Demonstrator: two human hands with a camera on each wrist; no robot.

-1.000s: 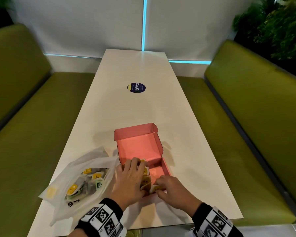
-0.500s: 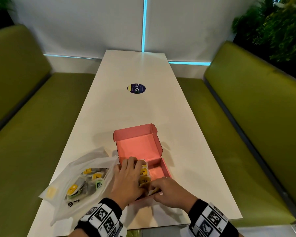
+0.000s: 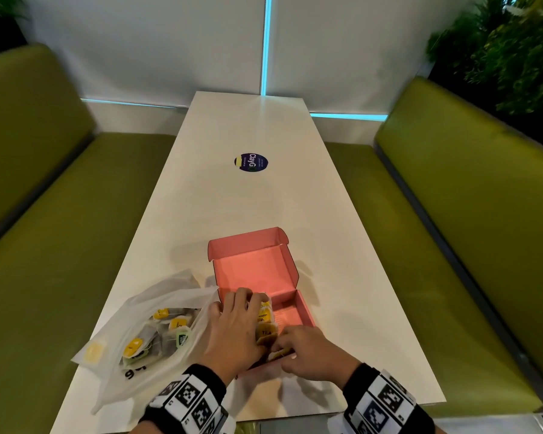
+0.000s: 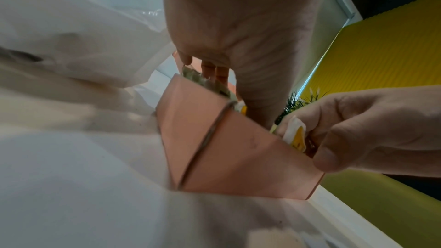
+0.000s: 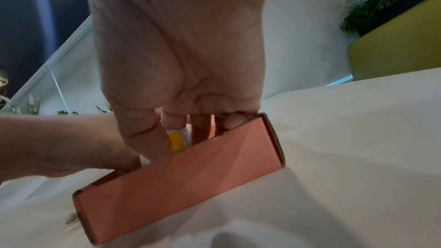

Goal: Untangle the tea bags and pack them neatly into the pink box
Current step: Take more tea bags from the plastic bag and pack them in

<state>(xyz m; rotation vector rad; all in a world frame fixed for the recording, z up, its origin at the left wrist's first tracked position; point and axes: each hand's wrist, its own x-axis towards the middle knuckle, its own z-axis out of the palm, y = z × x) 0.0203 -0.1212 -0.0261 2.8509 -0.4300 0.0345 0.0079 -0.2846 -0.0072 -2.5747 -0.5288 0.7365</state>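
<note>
At the lower centre of the head view, the open pink cardboard box [image 3: 290,311] sits on the long white table [image 3: 248,198], lid flap raised toward the top of the frame. Step in hand — seating tea bags in the box. The left hand [image 3: 232,332] lies over the left part of the box, fingers bent down against a row of paper tea bags with yellow tags [image 3: 265,324] standing inside it; whether it clasps them or only steadies them cannot be told. The right hand [image 3: 308,349] pinches a yellow-tagged tea bag [image 4: 297,136] between thumb and fingers at the near wall of the box, as the left wrist view shows.

Judged next move: lower this bag against the row, tag and string tucked in, then release.

Containers:
- Pink box: bags fill its left part only; the right part of the floor is bare.
- Translucent white plastic bag [image 3: 132,311], lower left of the head view, just beside the box: holds a loose heap of tea bags with yellow and green tags [image 3: 163,333] — still to be untangled.
</note>
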